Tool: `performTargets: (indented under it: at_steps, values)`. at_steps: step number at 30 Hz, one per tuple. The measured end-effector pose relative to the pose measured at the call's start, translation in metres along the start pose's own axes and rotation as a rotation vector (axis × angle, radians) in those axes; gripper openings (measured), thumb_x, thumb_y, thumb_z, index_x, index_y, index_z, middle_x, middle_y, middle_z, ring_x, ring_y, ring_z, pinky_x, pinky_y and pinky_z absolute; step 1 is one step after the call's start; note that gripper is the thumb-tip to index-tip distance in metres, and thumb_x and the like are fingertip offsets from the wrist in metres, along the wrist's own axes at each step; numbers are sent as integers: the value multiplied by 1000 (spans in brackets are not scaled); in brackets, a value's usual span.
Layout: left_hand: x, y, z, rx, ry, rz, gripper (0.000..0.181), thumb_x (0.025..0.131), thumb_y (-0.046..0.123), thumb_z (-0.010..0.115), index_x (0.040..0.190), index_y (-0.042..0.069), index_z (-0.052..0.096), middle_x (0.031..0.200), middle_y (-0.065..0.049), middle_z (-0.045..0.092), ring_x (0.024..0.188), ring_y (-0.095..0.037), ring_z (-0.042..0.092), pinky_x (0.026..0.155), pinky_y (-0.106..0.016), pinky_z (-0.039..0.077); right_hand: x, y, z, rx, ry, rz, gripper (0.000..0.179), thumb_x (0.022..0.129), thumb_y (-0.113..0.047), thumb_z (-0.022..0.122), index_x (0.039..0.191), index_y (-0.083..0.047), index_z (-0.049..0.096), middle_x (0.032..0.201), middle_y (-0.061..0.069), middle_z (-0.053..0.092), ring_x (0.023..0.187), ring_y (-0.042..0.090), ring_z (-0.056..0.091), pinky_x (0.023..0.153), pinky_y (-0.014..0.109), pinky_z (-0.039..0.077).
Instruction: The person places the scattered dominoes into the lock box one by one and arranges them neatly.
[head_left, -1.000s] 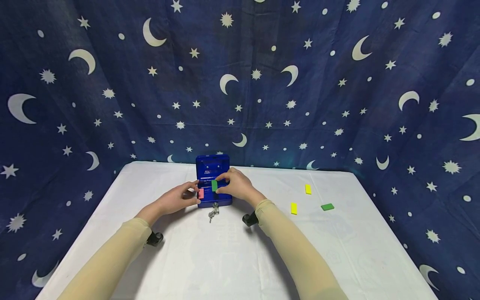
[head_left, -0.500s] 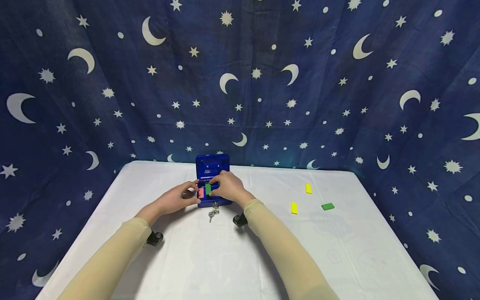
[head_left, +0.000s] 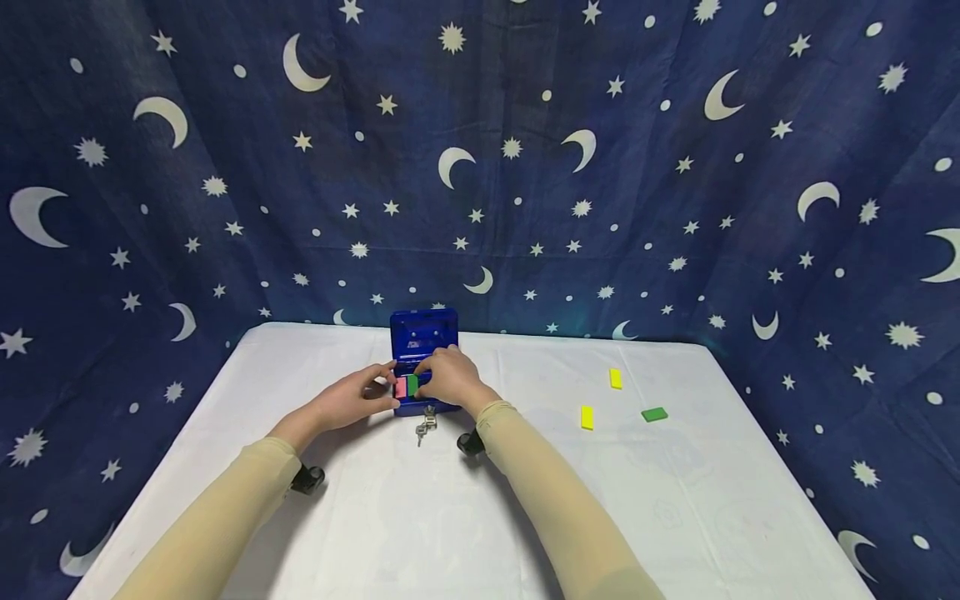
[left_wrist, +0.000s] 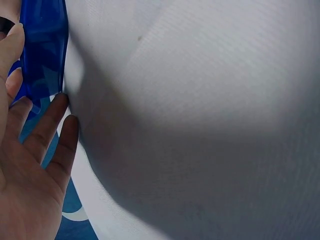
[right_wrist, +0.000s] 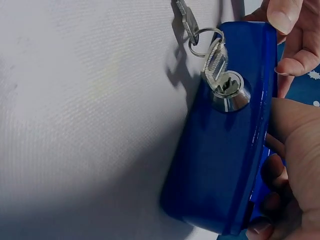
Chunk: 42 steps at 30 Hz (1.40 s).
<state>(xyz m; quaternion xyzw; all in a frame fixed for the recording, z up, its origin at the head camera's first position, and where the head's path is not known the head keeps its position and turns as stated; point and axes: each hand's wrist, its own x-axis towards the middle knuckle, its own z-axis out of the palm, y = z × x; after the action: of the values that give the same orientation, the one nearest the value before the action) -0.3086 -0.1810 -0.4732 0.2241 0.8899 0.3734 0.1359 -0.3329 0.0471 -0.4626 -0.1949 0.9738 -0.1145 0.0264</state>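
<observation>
A small blue metal cash box [head_left: 424,332] stands with its lid raised near the back of the table. My left hand [head_left: 351,398] grips its left end, thumb at the front corner and a finger farther back along the rim. In the left wrist view the other fingers [left_wrist: 62,157] spread beside the box wall. A pink block [head_left: 401,387] lies inside at the left. Right against it, my right hand [head_left: 452,379] pinches a green block [head_left: 412,385] down in the box. In the right wrist view, the box front hides that grip. Keys [right_wrist: 216,65] hang at the round lock [right_wrist: 231,90].
To the right on the white tablecloth [head_left: 450,517] lie two yellow blocks [head_left: 616,378] and another green block [head_left: 655,414]. A dark blue curtain [head_left: 517,192] with moons and stars rises behind and beside the table.
My right hand has moved left and lower into the box, bringing the green block up beside the pink one. The left hand has kept its place on the box.
</observation>
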Motion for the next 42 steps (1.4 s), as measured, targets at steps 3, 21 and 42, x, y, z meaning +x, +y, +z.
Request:
performTargets:
  at_steps: [3,21,42]
  values:
    - [0,-1,0,1,4,-9,45,95,45,71,126,15,57,165,-4,30,130,-32,56,109,-58,40,2,-2,1,-29,4,-6,40,82,-47,83,118,-29,77,115,-8,68,96,15,47,89,31,44]
    - [0,0,0,0,11,3,41,96,42,71,125,15,57,165,-8,30,131,-34,55,109,-57,40,6,-8,3,-58,-22,31,41,85,-48,80,121,-30,76,120,-10,71,97,16,48,91,33,45]
    - [-1,0,2,-12,11,21,40,96,39,71,125,14,57,165,-9,30,130,-35,55,109,-57,40,4,-8,3,-48,-21,17,40,85,-43,82,121,-28,76,119,-10,72,97,17,50,91,35,44]
